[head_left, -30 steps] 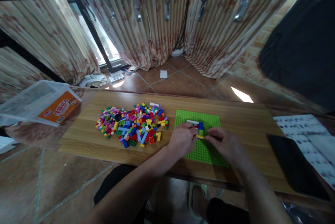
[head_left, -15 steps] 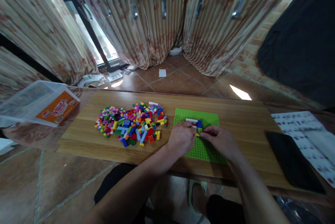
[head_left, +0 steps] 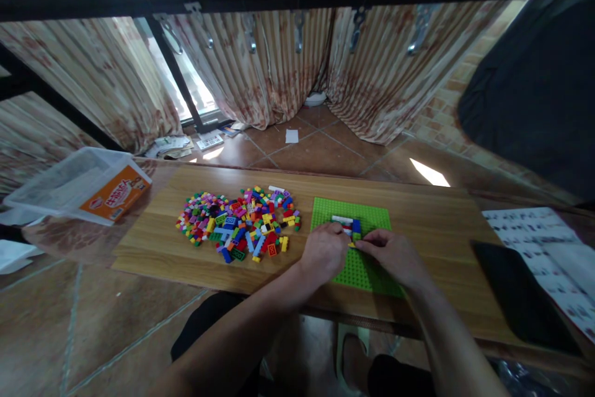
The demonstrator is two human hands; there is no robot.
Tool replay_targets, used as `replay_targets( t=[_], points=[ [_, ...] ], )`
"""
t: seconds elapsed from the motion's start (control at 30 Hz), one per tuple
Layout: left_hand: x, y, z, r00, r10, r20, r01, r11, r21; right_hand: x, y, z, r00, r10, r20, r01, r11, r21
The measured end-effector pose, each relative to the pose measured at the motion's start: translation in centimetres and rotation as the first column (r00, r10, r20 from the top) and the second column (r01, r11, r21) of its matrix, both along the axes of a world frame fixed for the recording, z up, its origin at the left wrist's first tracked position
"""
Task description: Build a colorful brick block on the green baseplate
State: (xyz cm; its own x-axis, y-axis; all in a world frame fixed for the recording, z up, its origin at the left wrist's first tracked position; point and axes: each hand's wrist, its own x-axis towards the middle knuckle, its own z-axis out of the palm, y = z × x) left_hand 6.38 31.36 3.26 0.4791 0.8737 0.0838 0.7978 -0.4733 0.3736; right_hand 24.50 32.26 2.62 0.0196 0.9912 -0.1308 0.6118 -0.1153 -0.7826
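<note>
A green studded baseplate (head_left: 367,273) lies on the wooden table, with a small group of toy bricks on it. That group has a white brick (head_left: 342,220) along the back and a blue brick (head_left: 356,225) at its right. My left hand (head_left: 328,248) is closed over the group's left side; its fingertips hide whatever they hold. From the right, my right hand (head_left: 388,251) pinches at a yellow brick (head_left: 352,244) on the group's near edge, thumb and forefinger together.
Left of the baseplate spreads a pile of loose coloured bricks (head_left: 246,223). A clear plastic box (head_left: 69,186) with an orange label stands at the far left. On the right are a black tablet-like slab (head_left: 520,298) and printed sheets (head_left: 543,254).
The view has tilted up slightly, so everything sits a little lower in the picture. Both hands stay at the brick group, with only slight finger movement.
</note>
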Motion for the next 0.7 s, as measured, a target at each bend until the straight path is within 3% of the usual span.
replay_targets(
  t=[0.13, 0.3, 0.47, 0.63, 0.7],
  points=[
    [-0.7, -0.2, 0.6, 0.994, 0.032, 0.103, -0.035, 0.999, 0.028, 0.9, 0.1, 0.5, 0.979, -0.066, -0.192, 0.046, 0.993, -0.108],
    [-3.3, 1.3, 2.2, 0.912, 0.209, 0.352, -0.222, 0.975, -0.005, 1.6, 0.5, 0.9, 0.900, -0.278, -0.336, 0.304, 0.952, 0.027],
    [-6.2, 3.1, 3.1, 0.810, 0.386, 0.442, -0.406, 0.912, -0.053, 1.2, 1.1, 0.3, 0.940, -0.281, -0.192, 0.303, 0.948, 0.097],
    [-7.7, 3.6, 3.2, 0.742, 0.451, 0.496, -0.473, 0.877, -0.090, 0.5, 1.1, 0.5, 0.967, -0.255, 0.000, 0.252, 0.957, 0.145],
    [-8.5, 3.9, 3.3, 0.669, 0.490, 0.559, -0.518, 0.847, -0.123, -0.1, 0.9, 0.9, 0.963, -0.265, 0.036, 0.255, 0.949, 0.183]
  ],
)
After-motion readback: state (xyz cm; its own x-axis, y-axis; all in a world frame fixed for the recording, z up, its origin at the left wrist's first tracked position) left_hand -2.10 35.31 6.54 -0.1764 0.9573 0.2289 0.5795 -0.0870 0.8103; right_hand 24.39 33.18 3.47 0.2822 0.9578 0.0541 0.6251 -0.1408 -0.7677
